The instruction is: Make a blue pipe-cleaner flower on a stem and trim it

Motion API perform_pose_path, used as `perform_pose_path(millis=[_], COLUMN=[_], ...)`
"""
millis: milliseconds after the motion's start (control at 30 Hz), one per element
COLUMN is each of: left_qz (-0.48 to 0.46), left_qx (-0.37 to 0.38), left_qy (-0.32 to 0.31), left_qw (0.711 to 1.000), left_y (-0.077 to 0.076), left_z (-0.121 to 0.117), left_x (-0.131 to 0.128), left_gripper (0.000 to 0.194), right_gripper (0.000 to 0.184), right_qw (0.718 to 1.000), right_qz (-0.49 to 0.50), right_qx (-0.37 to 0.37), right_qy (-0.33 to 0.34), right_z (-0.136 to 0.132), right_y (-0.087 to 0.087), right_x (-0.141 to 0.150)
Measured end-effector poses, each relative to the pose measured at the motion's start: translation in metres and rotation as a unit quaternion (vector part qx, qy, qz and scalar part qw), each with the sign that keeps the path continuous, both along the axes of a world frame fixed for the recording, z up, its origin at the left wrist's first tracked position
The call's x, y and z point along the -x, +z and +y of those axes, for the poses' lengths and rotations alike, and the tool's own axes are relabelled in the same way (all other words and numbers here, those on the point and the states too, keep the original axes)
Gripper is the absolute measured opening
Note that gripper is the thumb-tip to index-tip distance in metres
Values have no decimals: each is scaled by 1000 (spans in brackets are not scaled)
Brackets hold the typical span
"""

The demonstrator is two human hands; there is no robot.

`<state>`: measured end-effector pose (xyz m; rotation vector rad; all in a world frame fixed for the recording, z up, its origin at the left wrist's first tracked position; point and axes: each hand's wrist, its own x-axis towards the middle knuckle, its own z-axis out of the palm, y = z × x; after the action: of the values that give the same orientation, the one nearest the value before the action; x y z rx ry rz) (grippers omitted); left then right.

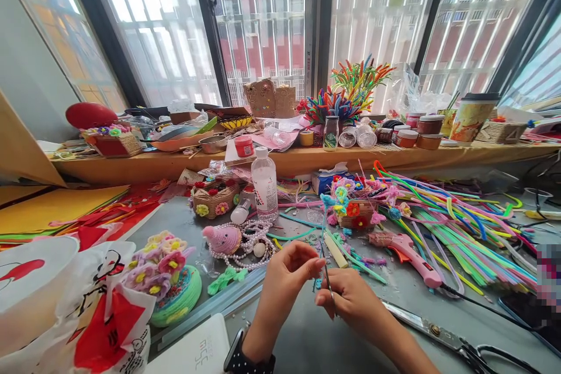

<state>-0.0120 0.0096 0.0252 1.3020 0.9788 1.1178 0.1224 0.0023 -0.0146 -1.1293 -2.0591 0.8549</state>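
My left hand (295,269) is closed, thumb and fingers pinching a thin dark stem (326,273) above the table. Lower down, the curled fingers of my right hand (346,297) grip the same stem. The stem leads up towards a light-blue fuzzy flower (335,205) with yellow in it; whether they are joined is hard to tell. Small blue fuzzy bits (317,284) show between my hands. Behind them lie a cream-coloured stick (335,250) and purple and green scraps. To the right of my right hand are large metal scissors (433,330) and a pink glue gun (407,254).
A clear bottle (265,187), pearl strings and a pink crocheted piece (222,239) stand beyond my left hand. Pipe cleaners (464,245) spread across the right. A flower-topped green cushion (179,295), a plastic bag (109,321) and a white box (193,350) lie left.
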Motion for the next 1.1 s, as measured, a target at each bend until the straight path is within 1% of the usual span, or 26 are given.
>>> perform_pose_path(millis=[133, 300, 433, 600, 733, 867, 1000, 1100], left_qz=[29, 64, 75, 78, 73, 47, 33, 21], left_qx=[-2, -47, -65, -62, -59, -39, -30, -18], left_qy=[-40, -35, -56, -74, -73, -78, -78, -83], left_qw=[999, 996, 994, 992, 993, 995, 996, 996], left_y=[1, 1, 1, 2, 1, 1, 3, 5], left_z=[-2, -5, -8, -8, -8, -6, -5, -5], left_x=[0, -1, -1, -1, -1, 0, 0, -1], left_gripper=[16, 17, 18, 18, 18, 18, 18, 18], right_gripper=[68, 67, 68, 70, 69, 67, 67, 69], right_qw=[1000, 999, 999, 998, 998, 998, 998, 998], right_qz=[19, 32, 42, 62, 58, 60, 62, 65], right_qx=[-6, -9, -4, -9, -1, -9, -12, -13], right_qy=[5, 7, 16, 25, 19, 10, 7, 19], right_z=[1, 0, -3, -8, -6, -2, -3, -4], right_y=[0, 1, 4, 10, 7, 3, 4, 6], right_x=[-2, -1, 0, -1, -1, 0, 1, 1])
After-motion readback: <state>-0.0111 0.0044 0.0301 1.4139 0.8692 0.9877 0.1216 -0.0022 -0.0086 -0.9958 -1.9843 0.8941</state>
